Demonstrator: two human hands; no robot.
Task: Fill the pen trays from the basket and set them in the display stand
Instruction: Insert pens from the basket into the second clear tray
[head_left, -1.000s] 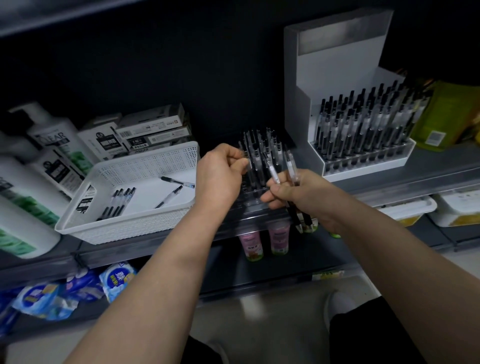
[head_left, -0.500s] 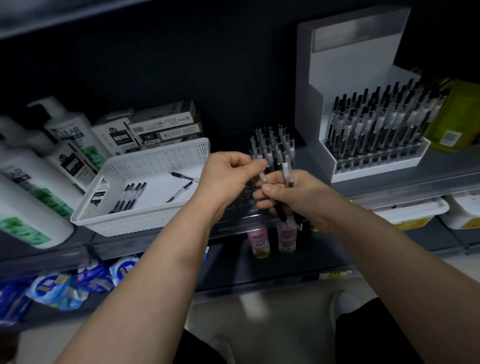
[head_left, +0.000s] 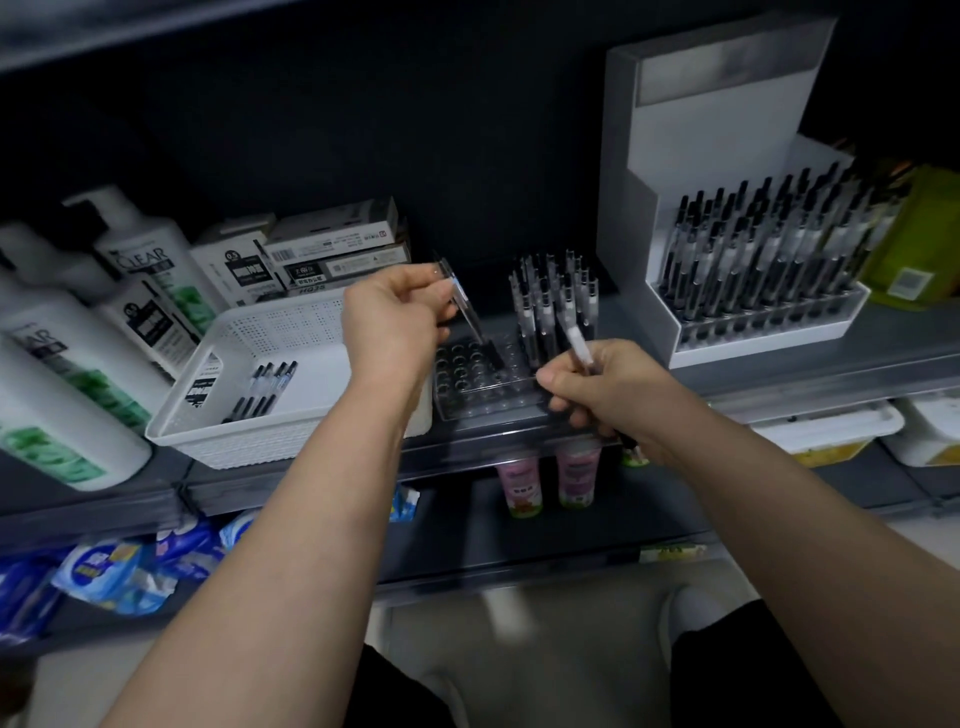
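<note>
- Clear plastic pen tray (head_left: 483, 395) sits on grey shelf (head_left: 810, 374) between both hands; holes nearer the right hand are filled, those nearer the left are empty.
- left hand (head_left: 395, 322) pinches one black-tipped clear pen (head_left: 466, 306), tip angled down at an empty hole just right of it, likely lining up insertion.
- right hand (head_left: 608, 387) clenched round small bunch of spare pens (head_left: 577, 345), held close as supply; count unclear, lower ends hidden by fingers.
- white perforated plastic basket (head_left: 249, 441) left of left hand, few pens inside; right end hidden by forearm (head_left: 363, 431).
- white display stand (head_left: 675, 156) beyond right hand, holds one full tray (head_left: 769, 332).

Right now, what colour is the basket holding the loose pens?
The basket is white with perforated walls, clearest in the head view.
</note>
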